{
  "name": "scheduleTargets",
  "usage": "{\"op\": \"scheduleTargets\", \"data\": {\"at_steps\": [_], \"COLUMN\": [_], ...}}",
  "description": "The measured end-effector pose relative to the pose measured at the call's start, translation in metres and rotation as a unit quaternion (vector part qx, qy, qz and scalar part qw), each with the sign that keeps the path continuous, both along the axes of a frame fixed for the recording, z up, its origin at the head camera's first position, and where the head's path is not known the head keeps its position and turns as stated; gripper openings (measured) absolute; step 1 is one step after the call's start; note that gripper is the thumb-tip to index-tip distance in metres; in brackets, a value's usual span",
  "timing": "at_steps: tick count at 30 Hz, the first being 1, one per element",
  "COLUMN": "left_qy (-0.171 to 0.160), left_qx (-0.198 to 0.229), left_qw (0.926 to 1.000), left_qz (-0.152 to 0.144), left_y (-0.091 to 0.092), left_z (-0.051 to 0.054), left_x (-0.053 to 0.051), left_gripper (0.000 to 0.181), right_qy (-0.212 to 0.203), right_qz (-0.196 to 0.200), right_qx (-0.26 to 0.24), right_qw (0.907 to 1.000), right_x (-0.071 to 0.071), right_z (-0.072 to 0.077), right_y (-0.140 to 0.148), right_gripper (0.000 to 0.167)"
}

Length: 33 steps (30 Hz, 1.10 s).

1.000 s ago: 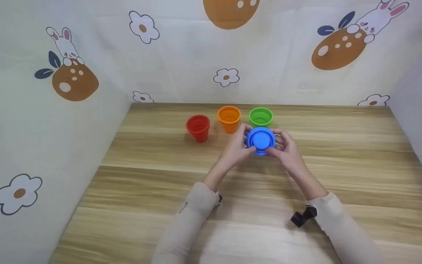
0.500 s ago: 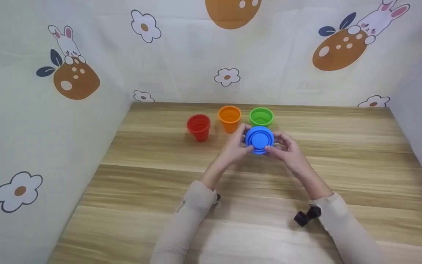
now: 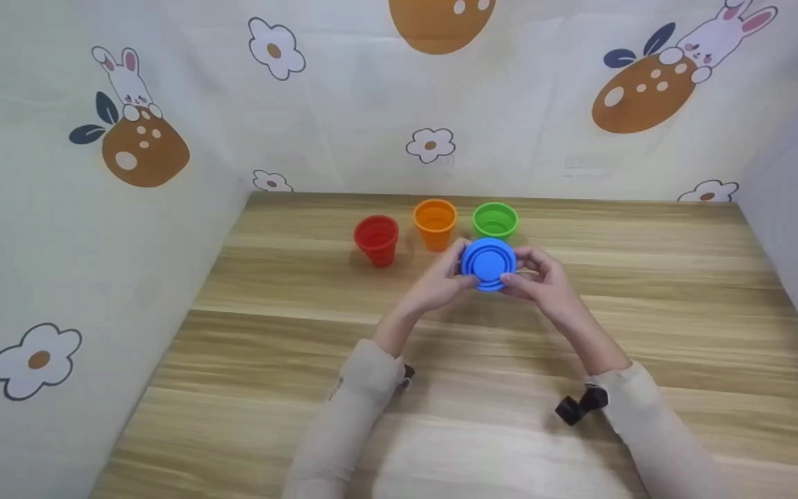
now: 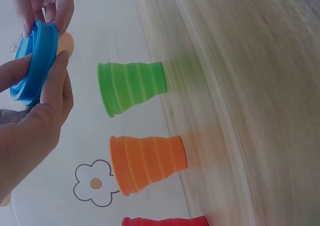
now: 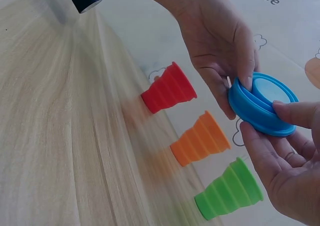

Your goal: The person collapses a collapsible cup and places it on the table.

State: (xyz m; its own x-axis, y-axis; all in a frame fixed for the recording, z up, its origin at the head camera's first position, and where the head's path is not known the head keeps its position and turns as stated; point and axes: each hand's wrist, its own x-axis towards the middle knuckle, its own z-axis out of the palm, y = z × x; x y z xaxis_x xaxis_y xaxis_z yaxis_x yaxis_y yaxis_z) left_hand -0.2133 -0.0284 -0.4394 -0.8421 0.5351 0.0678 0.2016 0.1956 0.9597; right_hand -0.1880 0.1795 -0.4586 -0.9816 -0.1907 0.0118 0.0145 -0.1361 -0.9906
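A blue collapsible cup (image 3: pixel 489 265), folded nearly flat into a ringed disc, is held up above the table between both hands. On its left side my left hand (image 3: pixel 442 278) pinches the rim, thumb on the near face and fingers behind. My right hand (image 3: pixel 543 281) grips the opposite side the same way. The left wrist view shows the blue cup (image 4: pixel 37 63) edge-on; in the right wrist view both thumbs press on the blue cup (image 5: pixel 262 106). Just behind it stands an upright green cup (image 3: pixel 495 219), its lower part hidden in the head view.
An orange cup (image 3: pixel 435 220) and a red cup (image 3: pixel 377 239) stand upright left of the green one on the wooden table (image 3: pixel 288 360). Patterned cloth walls (image 3: pixel 343 104) rise at the back and sides. A black wrist camera (image 3: pixel 579 407) sticks out from the right sleeve.
The blue cup has shifted slightly left, and its base, which bulged out below the rim a second ago, now lies flatter within the rings. Both hands keep their hold.
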Motion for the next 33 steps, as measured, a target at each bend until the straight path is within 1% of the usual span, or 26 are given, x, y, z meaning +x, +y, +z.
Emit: {"op": "scheduleTargets", "data": {"at_steps": [3, 6, 11, 14, 16, 18, 22, 26, 29, 33], "left_qy": [-0.02, -0.047, -0.081, -0.091, -0.089, -0.08, -0.047, -0.021, -0.011, 0.008], "left_qx": [0.004, 0.019, 0.046, 0.065, 0.073, 0.077, 0.07, 0.064, 0.06, 0.055], "left_qw": [0.9997, 0.9986, 0.9955, 0.9933, 0.9928, 0.9933, 0.9956, 0.9968, 0.997, 0.997], "left_qz": [-0.015, -0.016, 0.013, 0.027, 0.032, 0.035, 0.039, 0.045, 0.048, 0.054], "left_y": [-0.001, -0.002, -0.002, -0.001, 0.0, 0.0, 0.0, -0.001, -0.001, 0.0], "left_z": [0.002, 0.003, 0.004, 0.003, 0.002, 0.002, 0.001, 0.002, 0.003, 0.003], "left_x": [0.001, 0.001, 0.002, 0.001, 0.001, 0.001, 0.001, 0.001, 0.001, 0.001], "left_gripper": [0.038, 0.037, 0.032, 0.031, 0.032, 0.032, 0.031, 0.031, 0.031, 0.03], "right_qy": [0.003, 0.002, 0.0, -0.001, -0.002, -0.006, -0.021, -0.037, -0.045, -0.055], "right_qz": [0.005, 0.004, 0.005, 0.007, 0.008, 0.008, 0.009, 0.015, 0.022, 0.029], "right_qx": [0.001, -0.001, -0.001, -0.001, 0.001, 0.005, 0.011, 0.0, -0.009, -0.003], "right_qw": [1.0, 1.0, 1.0, 1.0, 1.0, 0.9999, 0.9997, 0.9992, 0.9987, 0.9981], "right_x": [0.0, 0.0, -0.001, -0.001, -0.001, -0.001, -0.001, -0.001, -0.001, -0.001], "right_z": [0.001, 0.001, -0.002, -0.003, -0.003, -0.003, -0.001, 0.001, 0.001, 0.001], "right_y": [0.002, 0.004, 0.007, 0.009, 0.009, 0.01, 0.01, 0.01, 0.011, 0.013], "right_gripper": [0.028, 0.028, 0.029, 0.029, 0.028, 0.026, 0.022, 0.015, 0.017, 0.028]}}
